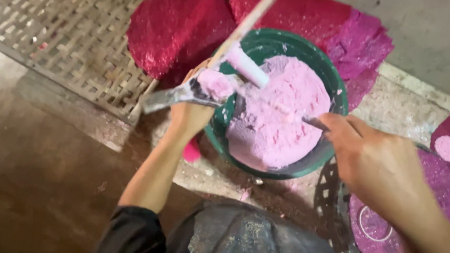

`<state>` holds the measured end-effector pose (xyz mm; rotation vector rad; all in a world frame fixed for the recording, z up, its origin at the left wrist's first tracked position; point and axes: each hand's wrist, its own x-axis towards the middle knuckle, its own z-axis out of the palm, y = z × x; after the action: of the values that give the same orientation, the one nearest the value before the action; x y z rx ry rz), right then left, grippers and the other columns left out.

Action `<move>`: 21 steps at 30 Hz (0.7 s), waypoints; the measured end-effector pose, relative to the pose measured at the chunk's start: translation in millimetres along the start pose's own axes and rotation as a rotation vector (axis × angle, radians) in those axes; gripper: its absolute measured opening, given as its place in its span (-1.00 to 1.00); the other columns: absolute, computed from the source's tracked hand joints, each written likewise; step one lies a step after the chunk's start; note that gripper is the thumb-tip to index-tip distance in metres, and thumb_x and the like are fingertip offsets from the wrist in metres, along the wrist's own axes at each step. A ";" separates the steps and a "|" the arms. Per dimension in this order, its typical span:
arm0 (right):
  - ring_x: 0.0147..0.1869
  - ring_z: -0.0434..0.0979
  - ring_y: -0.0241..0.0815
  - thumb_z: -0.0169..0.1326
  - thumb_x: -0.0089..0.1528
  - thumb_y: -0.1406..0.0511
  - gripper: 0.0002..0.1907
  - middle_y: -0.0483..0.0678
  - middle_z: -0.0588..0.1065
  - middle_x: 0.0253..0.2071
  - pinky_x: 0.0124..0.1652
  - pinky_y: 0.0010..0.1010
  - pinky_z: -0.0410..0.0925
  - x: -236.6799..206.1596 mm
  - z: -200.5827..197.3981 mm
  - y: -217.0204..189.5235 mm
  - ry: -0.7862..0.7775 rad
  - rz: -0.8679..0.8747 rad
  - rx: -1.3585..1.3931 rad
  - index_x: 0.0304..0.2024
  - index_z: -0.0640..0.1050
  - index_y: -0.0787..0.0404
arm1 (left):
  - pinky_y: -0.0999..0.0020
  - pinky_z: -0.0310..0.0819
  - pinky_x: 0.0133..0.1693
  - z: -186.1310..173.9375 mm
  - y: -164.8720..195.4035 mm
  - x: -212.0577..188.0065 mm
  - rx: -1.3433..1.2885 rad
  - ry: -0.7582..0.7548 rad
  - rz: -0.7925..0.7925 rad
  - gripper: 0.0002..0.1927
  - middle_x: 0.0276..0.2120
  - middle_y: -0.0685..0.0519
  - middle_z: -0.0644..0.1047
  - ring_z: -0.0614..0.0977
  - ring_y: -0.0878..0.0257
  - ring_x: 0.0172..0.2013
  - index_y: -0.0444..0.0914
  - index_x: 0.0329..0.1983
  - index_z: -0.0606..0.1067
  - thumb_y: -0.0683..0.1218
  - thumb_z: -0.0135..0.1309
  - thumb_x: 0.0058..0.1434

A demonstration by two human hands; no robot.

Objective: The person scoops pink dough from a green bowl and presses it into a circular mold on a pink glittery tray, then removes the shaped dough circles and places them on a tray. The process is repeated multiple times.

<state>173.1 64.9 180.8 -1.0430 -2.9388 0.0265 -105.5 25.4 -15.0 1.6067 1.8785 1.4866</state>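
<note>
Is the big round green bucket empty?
No, the big round green bucket is filled with soft pale pink dough, and the right hand is digging into it with a thin tool.

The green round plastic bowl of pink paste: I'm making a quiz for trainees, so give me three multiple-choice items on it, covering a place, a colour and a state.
1. Where does the green round plastic bowl stand?
A. on the woven bamboo tray
B. on the floor in front of the person
C. on a shelf

2. What colour is the soft paste in it?
A. white
B. yellow
C. pale pink

3. What does the left hand hold?
A. a metal scoop loaded with paste
B. nothing
C. a cup

Answers: 1 B, the bowl sits beside the woven bamboo tray, not on it. 2 C, the paste is plainly pink. 3 A, the metal scoop carries a lump; the right hand reaches the bowl's rim.
</note>
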 end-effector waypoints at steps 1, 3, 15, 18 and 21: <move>-0.34 0.63 -0.01 0.11 0.28 0.31 -0.60 0.05 0.62 -0.07 -0.38 -0.22 0.48 1.5 8.6 3.8 0.120 0.032 0.131 0.19 0.53 0.16 | 0.17 0.58 0.02 2.9 -1.1 3.1 0.072 0.056 0.054 -0.67 0.01 -0.04 0.61 0.67 0.05 -0.03 -0.13 0.06 0.55 -0.08 0.17 0.21; -0.13 0.68 0.02 0.08 0.31 0.34 -0.57 0.14 0.63 -0.13 -0.17 -0.23 0.52 26.0 58.5 -6.5 0.134 0.197 0.507 0.25 0.50 0.17 | 0.08 0.51 0.09 17.8 4.1 3.5 0.211 0.154 0.145 -0.52 0.12 -0.11 0.52 0.58 -0.08 0.09 -0.19 0.14 0.49 -0.01 0.21 0.15; -0.32 0.50 -0.11 -0.03 0.40 0.38 -0.51 0.32 0.63 -0.19 -0.25 -0.30 0.43 6.7 181.2 23.9 0.031 0.407 0.940 0.40 0.44 0.14 | -0.06 0.40 0.23 9.3 36.3 23.4 0.398 0.145 0.256 -0.50 0.53 -0.16 0.10 0.49 -0.15 0.25 -0.09 0.22 0.46 0.06 0.19 0.22; -0.23 0.53 -0.29 -0.02 0.40 0.40 -0.51 0.21 0.62 -0.08 -0.16 -0.44 0.42 16.9 196.8 15.5 0.257 0.196 1.001 0.41 0.38 0.22 | 0.01 0.51 0.02 17.6 46.0 20.0 0.384 0.131 0.195 -0.50 0.47 -0.16 0.10 0.47 -0.22 0.06 -0.21 0.12 0.39 0.02 0.21 0.15; -0.31 0.57 -0.16 -0.02 0.36 0.39 -0.49 0.17 0.64 -0.19 -0.24 -0.40 0.44 7.9 205.0 -8.7 0.250 0.178 0.830 0.39 0.36 0.15 | -0.01 0.53 -0.04 17.8 39.4 26.4 0.351 0.124 0.119 -0.12 0.40 -0.12 0.16 0.46 -0.19 -0.06 -0.49 0.47 0.20 0.00 0.23 0.17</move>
<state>155.8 61.4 -23.7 -1.0298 -2.2174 0.9403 -78.9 51.7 19.2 1.8420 2.2508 1.3883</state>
